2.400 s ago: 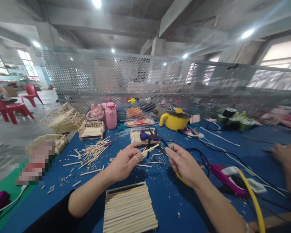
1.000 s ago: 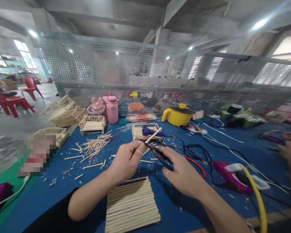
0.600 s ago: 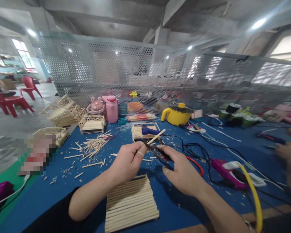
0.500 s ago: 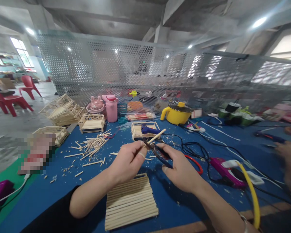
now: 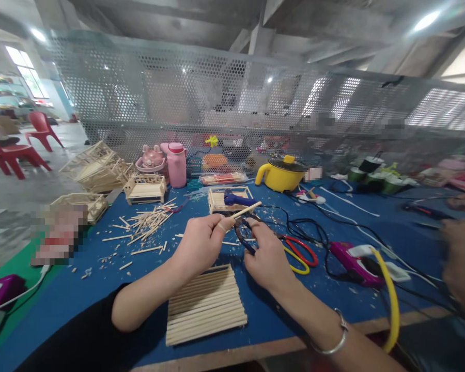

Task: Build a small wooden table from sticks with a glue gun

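My left hand pinches a thin wooden stick that points up and to the right. My right hand is closed round the dark handles of a small cutting tool, whose jaws sit at the stick just past my left fingers. Both hands hover over the blue table. Below them lies a flat panel of glued sticks.
Red and yellow scissors and a pink glue gun with cables lie to the right. Loose sticks and stick-built models fill the left. A yellow pot and a pink bottle stand at the back. Another person's hand is at the right edge.
My right hand has drawn in closer to my left, and the tool's jaws have come to the stick. The view has tipped downward, showing the table's front edge.
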The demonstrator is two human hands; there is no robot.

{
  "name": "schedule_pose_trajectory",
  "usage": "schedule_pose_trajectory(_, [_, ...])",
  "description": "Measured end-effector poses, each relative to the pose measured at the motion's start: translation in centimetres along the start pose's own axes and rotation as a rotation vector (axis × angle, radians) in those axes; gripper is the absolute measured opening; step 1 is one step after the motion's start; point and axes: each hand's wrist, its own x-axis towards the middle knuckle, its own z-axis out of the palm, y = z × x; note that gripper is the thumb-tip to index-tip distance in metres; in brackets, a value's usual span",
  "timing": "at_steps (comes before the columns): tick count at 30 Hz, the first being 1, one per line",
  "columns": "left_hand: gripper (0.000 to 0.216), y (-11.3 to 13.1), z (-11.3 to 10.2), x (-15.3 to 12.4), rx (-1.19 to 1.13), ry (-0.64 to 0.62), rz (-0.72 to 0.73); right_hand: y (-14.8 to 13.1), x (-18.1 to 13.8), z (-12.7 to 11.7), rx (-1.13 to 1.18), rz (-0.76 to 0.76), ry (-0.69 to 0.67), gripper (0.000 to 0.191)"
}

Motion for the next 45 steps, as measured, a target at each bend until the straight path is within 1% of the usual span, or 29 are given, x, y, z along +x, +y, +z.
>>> schedule_pose_trajectory(2, [0.039,0.0,0.0,0.2,0.012,0.008,-0.016,-0.1,0.3,0.0,-0.046,-0.009,0.004,0.056])
schedule_pose_trajectory(4, [0.041,-0.3,0.1,0.6,0.037,0.018,-0.070,-0.1,0.9,-0.1,-0.183,0.009,0.013,0.056])
schedule_pose_trajectory(6, [0.042,-0.8,0.3,0.9,0.058,0.013,-0.124,0.1,1.7,-0.4,-0.358,0.070,0.018,0.054])
schedule_pose_trajectory(8, [0.041,-1.2,0.4,1.1,0.061,-0.016,-0.137,0.7,2.5,-0.9,-0.434,0.148,-0.021,0.051])
schedule_pose_trajectory(9, [0.039,-1.4,0.3,1.1,0.060,-0.037,-0.123,1.2,2.7,-1.2,-0.420,0.175,-0.072,0.049])
schedule_pose_trajectory(11, [0.034,-1.6,0.0,1.0,0.068,-0.083,-0.081,2.2,2.8,-1.7,-0.367,0.226,-0.219,0.044])
schedule_pose_trajectory(14, [0.028,-1.7,-0.7,0.7,0.169,-0.169,0.005,4.0,2.2,-1.8,-0.364,0.312,-0.451,0.038])
schedule_pose_trajectory(15, [0.028,-1.7,-0.9,0.6,0.219,-0.198,0.037,4.5,1.9,-1.6,-0.376,0.338,-0.497,0.041])
schedule_pose_trajectory(17, [0.031,-1.8,-1.0,0.4,0.294,-0.249,0.090,5.3,1.5,-1.1,-0.383,0.353,-0.539,0.061])
schedule_pose_trajectory(19, [0.035,-2.0,-0.9,0.2,0.309,-0.294,0.102,5.5,1.4,-0.8,-0.372,0.319,-0.510,0.083])
schedule_pose_trajectory(20, [0.038,-2.1,-0.8,0.1,0.301,-0.308,0.092,5.2,1.4,-0.8,-0.351,0.277,-0.475,0.085])
schedule_pose_trajectory(21, [0.043,-2.2,-0.6,0.0,0.291,-0.312,0.077,4.8,1.5,-1.0,-0.308,0.220,-0.439,0.078])
schedule_pose_trajectory(23, [0.055,-2.3,-0.2,-0.3,0.272,-0.299,0.058,3.5,1.8,-1.7,-0.163,0.071,-0.392,0.051])
schedule_pose_trajectory(24, [0.058,-2.3,0.0,-0.4,0.266,-0.292,0.063,2.7,2.0,-2.1,-0.063,-0.007,-0.408,0.040])
schedule_pose_trajectory(25, [0.060,-2.3,0.3,-0.5,0.263,-0.289,0.078,1.9,2.1,-2.5,0.013,-0.078,-0.438,0.034])
schedule_pose_trajectory(26, [0.061,-2.2,0.5,-0.6,0.265,-0.291,0.101,1.2,2.3,-2.8,0.058,-0.137,-0.460,0.030])
schedule_pose_trajectory(28, [0.062,-1.9,0.8,-0.8,0.292,-0.307,0.151,0.3,2.4,-3.1,0.096,-0.204,-0.497,0.027])
schedule_pose_trajectory(30, [0.062,-1.5,0.4,-1.3,0.358,-0.299,0.186,0.1,2.3,-3.0,0.131,-0.220,-0.535,0.024])
schedule_pose_trajectory(31, [0.058,-1.4,-0.1,-1.8,0.401,-0.269,0.182,0.2,2.2,-2.9,0.159,-0.215,-0.554,0.023])
schedule_pose_trajectory(32, [0.052,-1.3,-0.7,-2.5,0.442,-0.217,0.156,0.4,2.1,-2.6,0.190,-0.207,-0.576,0.022])
schedule_pose_trajectory(34, [0.037,-1.7,-2.3,-4.5,0.489,-0.044,0.055,0.9,1.6,-2.0,0.241,-0.188,-0.609,0.021])
schedule_pose_trajectory(36, [0.034,-2.7,-3.6,-7.2,0.436,0.139,-0.076,1.3,0.9,-1.3,0.270,-0.180,-0.622,0.022])
schedule_pose_trajectory(37, [0.032,-3.3,-4.0,-8.6,0.400,0.204,-0.140,1.5,0.6,-0.9,0.276,-0.186,-0.622,0.022])
schedule_pose_trajectory(39, [0.028,-4.8,-4.2,-11.1,0.302,0.256,-0.292,1.6,0.0,-0.3,0.276,-0.204,-0.602,0.021])
schedule_pose_trajectory(41, [0.029,-6.0,-3.7,-12.6,0.149,0.264,-0.466,1.6,-0.4,0.1,0.275,-0.217,-0.572,0.021])
schedule_pose_trajectory(43, [0.033,-6.6,-3.1,-12.9,-0.030,0.265,-0.606,1.4,-0.6,0.3,0.280,-0.218,-0.551,0.021])
schedule_pose_trajectory(45, [0.037,-6.7,-2.6,-12.4,-0.202,0.265,-0.682,1.2,-0.6,0.5,0.279,-0.220,-0.544,0.020])
